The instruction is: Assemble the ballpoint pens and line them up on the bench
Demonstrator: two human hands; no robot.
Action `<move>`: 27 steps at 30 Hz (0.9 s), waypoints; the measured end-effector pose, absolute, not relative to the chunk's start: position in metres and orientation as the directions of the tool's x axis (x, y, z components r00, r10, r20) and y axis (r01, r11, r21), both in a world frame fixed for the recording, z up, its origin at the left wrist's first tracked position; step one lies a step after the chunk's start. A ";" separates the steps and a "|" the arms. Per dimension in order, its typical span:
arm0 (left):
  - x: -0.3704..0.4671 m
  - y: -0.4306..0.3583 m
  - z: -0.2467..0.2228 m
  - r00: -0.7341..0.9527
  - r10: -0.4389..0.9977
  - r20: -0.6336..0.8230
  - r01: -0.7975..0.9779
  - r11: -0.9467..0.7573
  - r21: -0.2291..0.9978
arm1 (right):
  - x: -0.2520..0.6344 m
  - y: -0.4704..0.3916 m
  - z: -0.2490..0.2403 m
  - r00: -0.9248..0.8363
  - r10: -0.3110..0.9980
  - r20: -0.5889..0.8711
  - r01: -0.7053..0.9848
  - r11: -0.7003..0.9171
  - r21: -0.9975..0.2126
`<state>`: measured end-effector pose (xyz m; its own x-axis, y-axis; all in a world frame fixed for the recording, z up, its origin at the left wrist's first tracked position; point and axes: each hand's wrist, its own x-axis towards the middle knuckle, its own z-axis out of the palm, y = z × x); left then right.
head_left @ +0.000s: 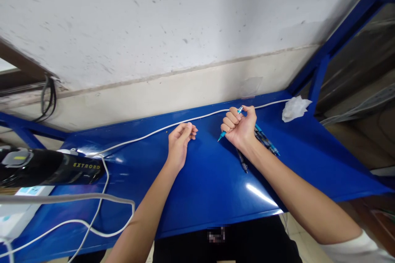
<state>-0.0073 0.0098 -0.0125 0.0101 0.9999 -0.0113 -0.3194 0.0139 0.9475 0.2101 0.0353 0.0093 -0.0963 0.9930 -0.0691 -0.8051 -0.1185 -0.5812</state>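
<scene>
Above the blue table, my right hand is wrapped round a light-blue pen, its pointed tip sticking out at the lower left and its other end beside my thumb. To the left, my left hand is closed, thumb pressed against the index finger; whatever it may pinch is too small or hidden. A dark pen lies below my right wrist, partly covered. Several blue and dark pens lie together just right of my right wrist.
A black bottle lies at the left near a white power strip. White cables loop over the table's left side, and one runs along the wall. Crumpled white paper sits at the back right beside the blue frame.
</scene>
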 end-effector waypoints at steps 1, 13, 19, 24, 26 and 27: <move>-0.006 0.009 -0.012 0.025 1.000 0.016 -0.263 -0.009 0.965 | 0.209 0.035 0.010 -0.096 0.994 -0.060 -0.792 -0.113 -0.599; 0.004 0.000 -0.017 0.238 0.963 0.126 0.057 -0.144 0.988 | 0.179 0.027 0.013 -0.134 0.990 0.052 -0.623 -0.043 -0.781; 0.003 -0.002 -0.014 0.138 0.960 0.245 0.075 -0.256 0.964 | 0.173 0.027 0.013 -0.092 0.994 0.065 -0.541 0.005 -0.841; -0.001 0.006 -0.019 -0.006 0.980 0.197 0.011 -0.197 0.980 | 0.177 0.030 0.010 -0.138 0.988 0.073 -0.489 -0.004 -0.872; -0.006 0.013 -0.019 -0.103 0.986 0.134 -0.115 -0.145 0.983 | 0.176 0.029 0.008 -0.178 0.982 0.061 -0.501 -0.037 -0.865; -0.010 0.016 -0.019 -0.145 0.984 0.107 -0.180 -0.133 0.975 | 0.174 0.028 0.007 -0.212 0.976 0.054 -0.503 -0.062 -0.862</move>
<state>-0.0098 0.0162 -0.0190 -0.1454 0.9835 0.1071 -0.1804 -0.1328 0.9746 0.1741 0.0278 0.0067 -0.2121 0.9758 0.0537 -0.5032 -0.0619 -0.8619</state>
